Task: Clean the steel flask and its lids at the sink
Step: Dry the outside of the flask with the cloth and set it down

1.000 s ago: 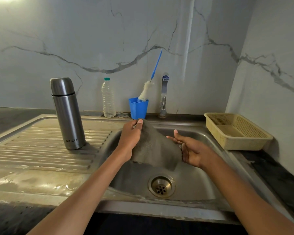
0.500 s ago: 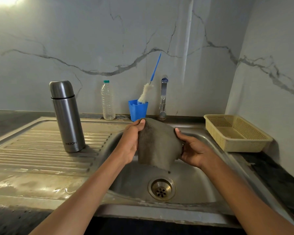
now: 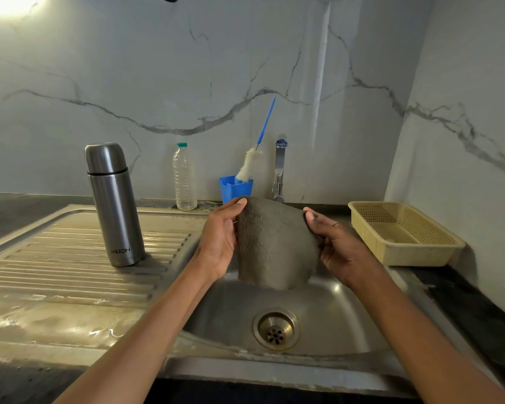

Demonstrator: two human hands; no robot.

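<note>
Both hands are up over the basin, each pinching one top corner of a square grey cleaning cloth (image 3: 276, 243) so that it hangs spread between them. Her or his left hand (image 3: 220, 237) has the thumb laid over the front of the cloth's left corner with the fingers curled behind it; the right hand (image 3: 331, 243) grips the opposite corner the same way, thumb on the near face.

Starting at the left, a ribbed stainless-steel draining board (image 3: 70, 258) slopes toward the basin, its near part streaked with wet patches. On it stands the tall cylindrical brushed-steel flask (image 3: 114, 204), upright, its domed cap on, well apart from either hand. Further along, against the marble-veined wall, stands a clear ribbed plastic bottle with a green cap (image 3: 184, 177). Just beside it is a small blue plastic holder (image 3: 235, 188), with a white bristled bottle brush on a thin blue handle (image 3: 252, 161) leaning out of it toward the right. A slim chrome tap (image 3: 280, 170) rises right behind the cloth.

Below the hanging cloth lies the stainless-steel sink basin (image 3: 347, 316), with its round perforated drain (image 3: 276, 329) near the front. To the right, on the dark counter by the side wall, rests a pale yellow perforated plastic basket (image 3: 405, 233).
</note>
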